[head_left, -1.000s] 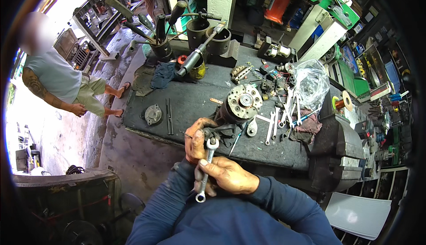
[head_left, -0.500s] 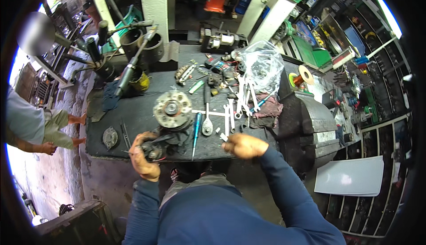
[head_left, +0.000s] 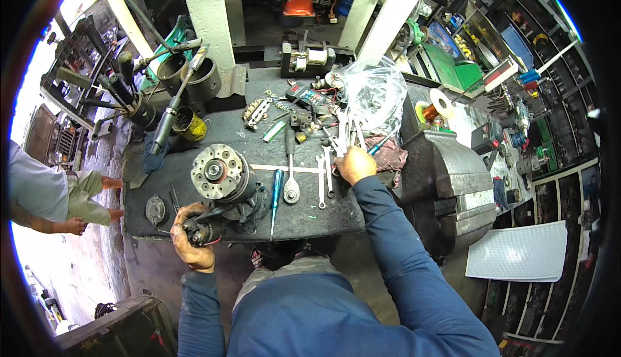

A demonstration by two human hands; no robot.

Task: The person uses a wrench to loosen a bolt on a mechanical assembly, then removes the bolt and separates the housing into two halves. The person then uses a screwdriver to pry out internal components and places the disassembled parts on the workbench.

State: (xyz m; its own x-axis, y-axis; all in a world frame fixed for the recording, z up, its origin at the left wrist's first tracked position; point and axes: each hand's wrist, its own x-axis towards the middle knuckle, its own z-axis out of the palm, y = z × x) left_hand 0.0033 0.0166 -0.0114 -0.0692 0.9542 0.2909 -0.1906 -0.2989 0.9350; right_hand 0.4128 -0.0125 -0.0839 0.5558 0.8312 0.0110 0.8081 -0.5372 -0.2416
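My left hand (head_left: 193, 239) is wrapped round the small dark cylinder (head_left: 204, 233) with a red wire, on the near side of a motor-like assembly. Its round metal flange (head_left: 218, 172), drilled with holes round a central shaft, faces up and tilts left. My right hand (head_left: 356, 164) is closed at the near ends of a bunch of combination wrenches (head_left: 351, 130); its fingertips are hidden. Left of it lie another combination wrench (head_left: 321, 182) and a ratchet (head_left: 291, 185). A blue-handled screwdriver (head_left: 276, 195) rests between the assembly and the ratchet.
A clear plastic bag (head_left: 381, 98) and a reddish rag (head_left: 389, 162) lie beyond the wrenches. A large vise (head_left: 453, 182) stands at the right. Metal cylinders (head_left: 204, 79) and a yellow can (head_left: 191, 124) are at the back left. Another person (head_left: 42, 189) is beyond the left edge.
My right hand has moved away from me to the wrench bunch; the small white piece is no longer visible in it. The assembly has tipped left, with my left hand still on it.
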